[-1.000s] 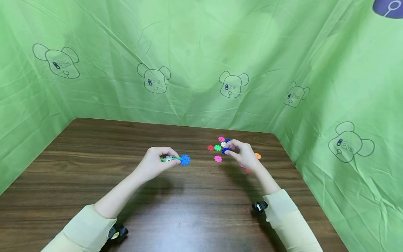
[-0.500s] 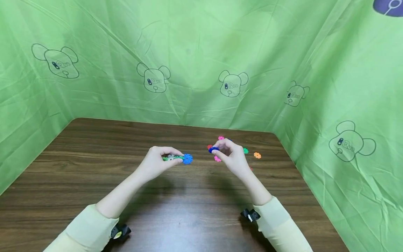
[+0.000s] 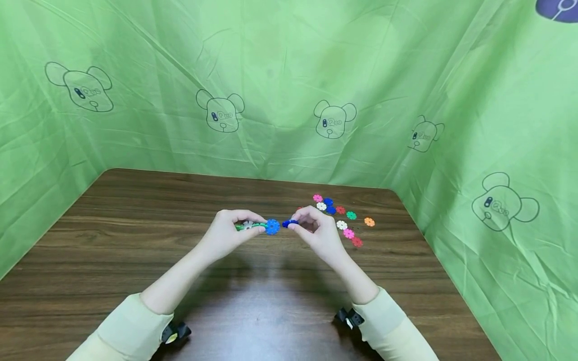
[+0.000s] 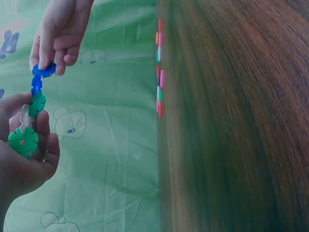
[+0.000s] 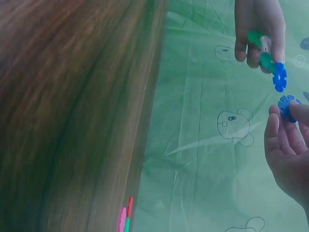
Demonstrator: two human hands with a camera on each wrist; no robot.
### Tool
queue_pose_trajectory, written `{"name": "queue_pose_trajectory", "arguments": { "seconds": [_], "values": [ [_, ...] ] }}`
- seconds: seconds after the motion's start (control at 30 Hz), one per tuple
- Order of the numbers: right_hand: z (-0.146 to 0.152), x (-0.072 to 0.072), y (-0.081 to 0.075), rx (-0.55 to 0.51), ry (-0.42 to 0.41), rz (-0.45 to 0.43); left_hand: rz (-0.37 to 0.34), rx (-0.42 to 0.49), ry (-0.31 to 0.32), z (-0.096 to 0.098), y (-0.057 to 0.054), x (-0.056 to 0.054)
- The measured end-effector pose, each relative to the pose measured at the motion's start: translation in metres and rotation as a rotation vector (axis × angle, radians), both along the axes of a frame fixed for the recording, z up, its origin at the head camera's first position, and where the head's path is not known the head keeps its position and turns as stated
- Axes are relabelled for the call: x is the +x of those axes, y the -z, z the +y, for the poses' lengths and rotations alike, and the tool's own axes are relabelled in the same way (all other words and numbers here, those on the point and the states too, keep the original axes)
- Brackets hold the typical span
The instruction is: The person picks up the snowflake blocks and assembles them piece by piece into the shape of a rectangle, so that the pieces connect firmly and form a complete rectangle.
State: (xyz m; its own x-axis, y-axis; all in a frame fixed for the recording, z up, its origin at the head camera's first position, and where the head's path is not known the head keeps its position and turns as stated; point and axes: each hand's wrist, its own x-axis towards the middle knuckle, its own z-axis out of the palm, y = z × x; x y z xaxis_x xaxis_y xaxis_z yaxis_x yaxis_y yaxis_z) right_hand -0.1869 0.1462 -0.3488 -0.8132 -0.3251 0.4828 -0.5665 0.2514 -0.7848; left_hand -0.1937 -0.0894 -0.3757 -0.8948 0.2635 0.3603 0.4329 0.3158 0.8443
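In the head view my left hand [image 3: 228, 233] pinches a short chain of notched flower-shaped plastic discs. The chain runs from a green disc [image 4: 23, 142] through a whitish disc [image 4: 26, 118] and a second green disc [image 4: 37, 104] to a blue disc [image 3: 272, 227] at its right end. My right hand [image 3: 318, 235] pinches a loose darker-blue disc [image 3: 289, 223] between thumb and fingers. It is held nearly flat, while the chain's blue disc faces the head camera. A small gap separates the two blue discs in the right wrist view. Fingers partly cover the chain.
Several loose discs lie behind and right of my right hand on the brown wooden table [image 3: 158, 240], among them an orange disc [image 3: 369, 221], a green disc [image 3: 351, 215] and a white disc [image 3: 341, 225]. A green cloth [image 3: 275, 155] hangs around the table's back and sides.
My right hand has come left from the loose discs, carrying the blue disc close to the chain's end. The left hand has shifted slightly right, still holding the chain.
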Motion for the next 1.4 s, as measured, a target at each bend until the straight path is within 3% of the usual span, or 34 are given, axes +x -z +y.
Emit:
{"name": "queue_pose_trajectory", "arguments": {
  "seconds": [0.33,0.63,0.93,1.1,1.17,1.23,1.33,1.4],
  "values": [
    [-0.006,0.002,0.002,-0.017,-0.060,-0.015,0.022,0.028,0.039,0.001,0.001,0.001],
    [-0.012,0.002,0.006,-0.030,-0.041,-0.001,0.071,-0.028,0.008,0.002,0.003,0.000],
    [-0.005,-0.015,0.031,-0.030,-0.024,-0.030,0.049,-0.029,0.019,0.004,0.004,0.002],
    [-0.002,-0.016,0.033,-0.028,-0.027,-0.026,0.009,-0.015,0.024,0.005,-0.014,0.015],
    [-0.002,-0.015,0.032,-0.020,-0.009,-0.034,0.000,-0.025,0.017,0.005,-0.023,0.021],
    [-0.002,-0.011,0.026,-0.003,0.002,-0.031,-0.001,-0.032,0.012,0.004,-0.025,0.022],
    [-0.004,-0.003,0.015,0.028,0.000,-0.030,-0.001,-0.036,0.009,0.003,-0.025,0.022],
    [-0.006,0.002,0.008,0.041,-0.017,-0.015,0.004,-0.035,0.012,0.002,-0.019,0.017]
  ]
}}
